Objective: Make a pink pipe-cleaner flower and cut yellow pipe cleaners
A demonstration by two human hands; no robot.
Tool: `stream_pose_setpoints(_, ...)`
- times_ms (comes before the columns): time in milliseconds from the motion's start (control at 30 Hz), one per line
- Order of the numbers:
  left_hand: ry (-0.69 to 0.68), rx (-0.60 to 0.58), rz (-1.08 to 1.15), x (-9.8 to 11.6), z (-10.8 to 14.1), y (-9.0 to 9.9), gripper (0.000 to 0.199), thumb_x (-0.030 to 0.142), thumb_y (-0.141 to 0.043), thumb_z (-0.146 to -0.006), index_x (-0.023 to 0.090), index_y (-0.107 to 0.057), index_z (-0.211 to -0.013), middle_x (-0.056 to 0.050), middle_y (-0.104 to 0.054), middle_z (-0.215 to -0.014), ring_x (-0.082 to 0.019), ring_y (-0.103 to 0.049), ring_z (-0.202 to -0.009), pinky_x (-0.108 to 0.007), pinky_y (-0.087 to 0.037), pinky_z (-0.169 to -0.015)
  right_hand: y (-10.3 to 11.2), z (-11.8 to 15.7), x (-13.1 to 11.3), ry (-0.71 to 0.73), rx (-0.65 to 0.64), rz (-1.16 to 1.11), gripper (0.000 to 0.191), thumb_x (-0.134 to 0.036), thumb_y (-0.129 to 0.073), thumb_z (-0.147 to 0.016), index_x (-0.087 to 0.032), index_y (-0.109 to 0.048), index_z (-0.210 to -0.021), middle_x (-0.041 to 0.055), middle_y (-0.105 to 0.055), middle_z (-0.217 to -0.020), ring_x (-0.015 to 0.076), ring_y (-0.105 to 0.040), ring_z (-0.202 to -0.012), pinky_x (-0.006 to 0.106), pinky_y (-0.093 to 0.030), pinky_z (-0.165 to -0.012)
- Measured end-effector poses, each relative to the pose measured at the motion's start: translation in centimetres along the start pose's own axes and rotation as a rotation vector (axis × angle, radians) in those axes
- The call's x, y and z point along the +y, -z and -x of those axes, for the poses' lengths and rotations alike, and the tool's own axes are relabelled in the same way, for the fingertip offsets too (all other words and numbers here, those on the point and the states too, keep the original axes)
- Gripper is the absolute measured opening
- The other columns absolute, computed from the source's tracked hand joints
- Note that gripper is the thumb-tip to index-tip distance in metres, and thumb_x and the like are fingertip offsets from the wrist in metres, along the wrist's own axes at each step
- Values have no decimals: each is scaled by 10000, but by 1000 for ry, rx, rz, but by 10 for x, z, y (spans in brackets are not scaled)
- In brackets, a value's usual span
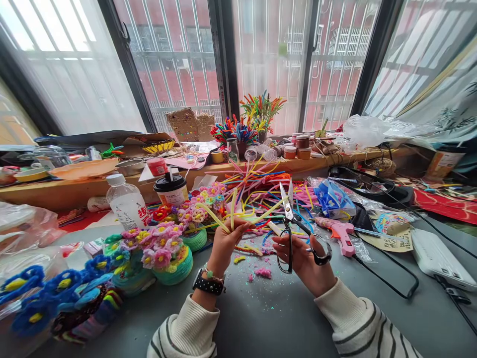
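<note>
My left hand (231, 238) is closed around several pale yellow pipe cleaners (233, 206), whose ends fan out above my fingers. In my right hand (298, 256) is a pair of scissors (288, 209) with black handles, my fingers and thumb in the loops. The blades point upward and stand slightly apart, close to the end of one yellow strand. Behind both hands lies a heap of coloured pipe cleaners (257, 181). Pink fluff scraps (263, 273) and glitter are scattered on the grey table between my wrists.
At left stand pots of pink fuzzy flowers (171, 263), blue flowers (63, 283), a plastic bottle (124, 201) and a lidded cup (170, 189). At right lie a pink glue gun (337, 232), its cord, a blue packet (334, 199) and a white power bank (443, 258). A crowded windowsill (208, 175) runs behind.
</note>
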State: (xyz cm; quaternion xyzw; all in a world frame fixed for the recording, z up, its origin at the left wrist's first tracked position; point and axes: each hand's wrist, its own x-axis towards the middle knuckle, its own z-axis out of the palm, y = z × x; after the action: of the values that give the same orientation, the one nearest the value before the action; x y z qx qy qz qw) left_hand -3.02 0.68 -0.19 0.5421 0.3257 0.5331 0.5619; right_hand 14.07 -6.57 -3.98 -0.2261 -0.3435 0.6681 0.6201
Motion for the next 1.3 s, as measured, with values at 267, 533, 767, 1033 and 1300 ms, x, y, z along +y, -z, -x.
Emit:
stream_pose_setpoints(267, -14, 15, 69, 0, 1, 2, 167, 267, -662, -560, 145, -558, -607, 4, -587, -533, -23, -271, -381, -181, -164, -374, 5, -1, -4, -47, 91, -133, 300, -451, -539, -665, -195, -596, -811, 18, -616, -870, 153, -561, -863, 309, -382, -861)
stream_pose_setpoints(533, -4, 24, 118, 4, 1, 4, 151, 260, -643, -588, 144, -548, -603, 1, -599, -560, -22, -265, -394, -176, -167, -381, 6, 3, -8, -64, 0, -147, 450, -640, -413, -634, -197, -492, -647, -4, -457, -631, 147, -515, -665, 321, -435, -768)
stream_pose_setpoints(767, -7, 46, 142, 6, 1, 4, 167, 271, -643, -582, 140, -544, -606, 1, -583, -554, -19, -239, -387, -178, -171, -369, 9, 4, -8, 1, -24, -85, 459, -641, -362, -646, -195, -453, -583, -64, -252, -480, 69, -269, -375, 229, -402, -448)
stream_pose_setpoints(1033, -34, 61, 185, 5, 0, 6, 141, 257, -633, -607, 137, -567, -643, 50, -457, -446, -17, -231, -389, -168, -176, -371, 10, 2, -6, 5, -110, -113, 409, -580, -439, -629, -176, -473, -581, -79, -247, -450, 44, -209, -344, 207, -355, -426)
stream_pose_setpoints(1300, -43, 64, 211, 4, -1, 7, 153, 279, -634, -610, 141, -573, -639, 78, -340, -392, -19, -213, -386, -151, -196, -372, 10, 6, -7, 24, -198, -139, 363, -528, -496, -604, -166, -501, -581, -81, -246, -453, 38, -210, -343, 188, -363, -438)
